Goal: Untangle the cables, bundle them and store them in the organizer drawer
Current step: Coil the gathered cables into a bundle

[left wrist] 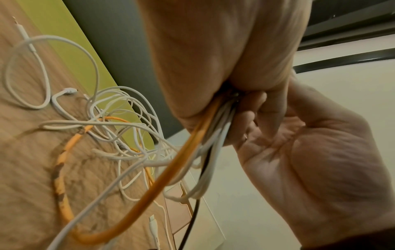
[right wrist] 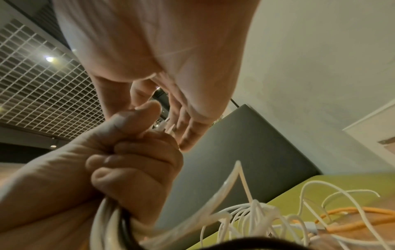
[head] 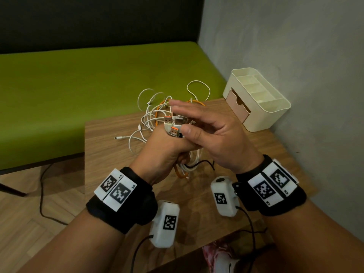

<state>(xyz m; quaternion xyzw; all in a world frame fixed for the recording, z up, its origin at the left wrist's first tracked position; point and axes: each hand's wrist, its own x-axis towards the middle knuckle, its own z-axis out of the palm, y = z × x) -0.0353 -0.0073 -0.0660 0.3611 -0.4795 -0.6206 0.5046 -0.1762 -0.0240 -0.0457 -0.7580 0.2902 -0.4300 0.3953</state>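
Behind the wooden table runs a long green bench with a dark backrest, and a grey wall closes the scene on the right. At the table's far right corner, close against that wall, stands a cream organizer with open compartments on top and a pinkish drawer in its front, pushed in.

A loose tangle of cables, mostly white with one orange cable looping through it, lies on the table's far part and spills over its back edge toward the bench. One white plug end rests on the wood to the left of the heap.

The left hand is raised above the table with its fingers curled tightly round a gathered bunch of cable ends; several USB plugs, some with orange inserts, stick up out of the fist, and the cords hang out below it, white, orange and one black. The right hand hovers just beside and over the plugs with its fingers stretched out almost straight, its thumb near the plugs; whether it touches them cannot be told.

Both wrists carry black bands with printed square markers.
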